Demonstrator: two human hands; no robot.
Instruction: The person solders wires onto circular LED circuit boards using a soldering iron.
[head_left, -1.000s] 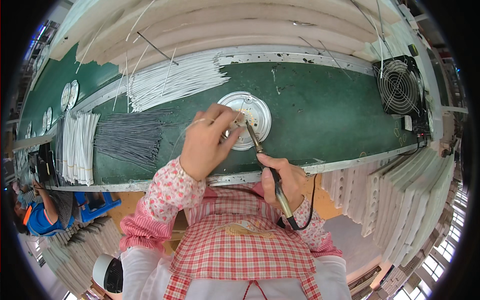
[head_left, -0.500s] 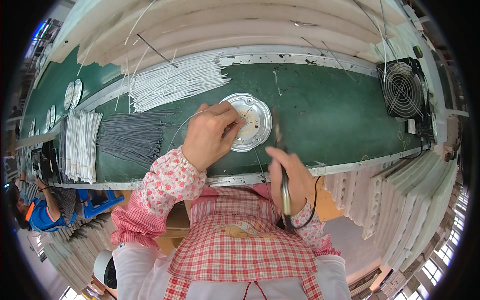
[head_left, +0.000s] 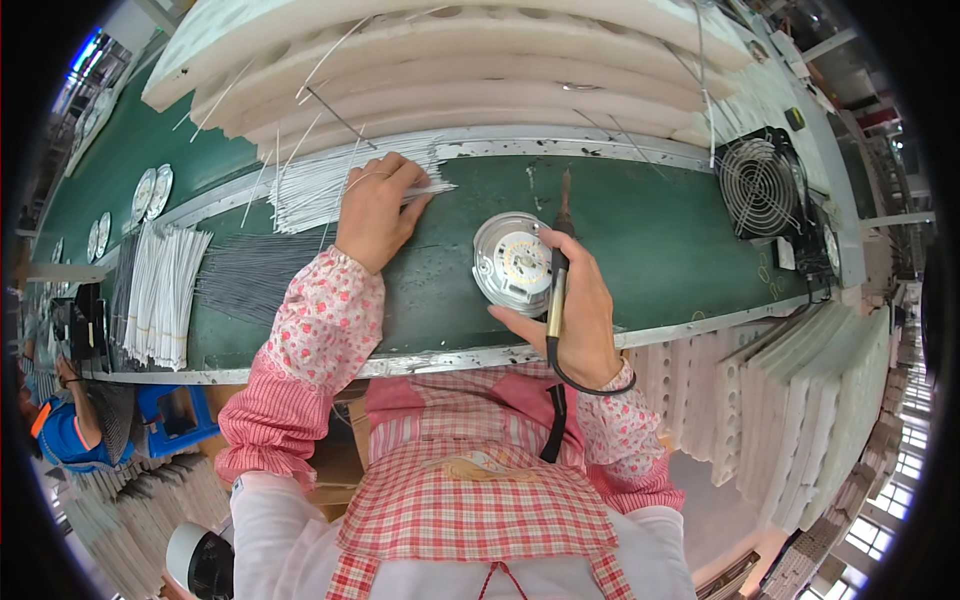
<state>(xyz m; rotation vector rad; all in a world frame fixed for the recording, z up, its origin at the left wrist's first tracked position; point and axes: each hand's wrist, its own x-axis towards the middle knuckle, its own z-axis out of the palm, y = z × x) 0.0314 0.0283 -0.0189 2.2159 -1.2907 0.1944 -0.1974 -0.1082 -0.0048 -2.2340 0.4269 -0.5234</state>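
Note:
My left hand [head_left: 380, 212] is over the right end of a pile of white wires [head_left: 310, 190], its fingers bent and fingertips close together on the wires. Whether a wire is between them is hidden. My right hand [head_left: 583, 325] is closed round a soldering iron [head_left: 557, 290], whose tip points away from me. Its thumb and forefinger also reach the rim of a round silver lamp base [head_left: 490, 285]. Inside the base is a pale disc [head_left: 527, 260] with a ring of small yellow spots.
Dark grey wires [head_left: 250, 280] and bundled white wires [head_left: 165, 300] lie left on the green bench [head_left: 650, 260]. A fan [head_left: 760, 185] stands at the right. Foam trays [head_left: 470, 75] are stacked behind the bench. Another person [head_left: 75, 430] sits at far left.
My left hand has left the lamp base and moved left and away to the white wires. My right hand has moved up to the base's rim with the soldering iron.

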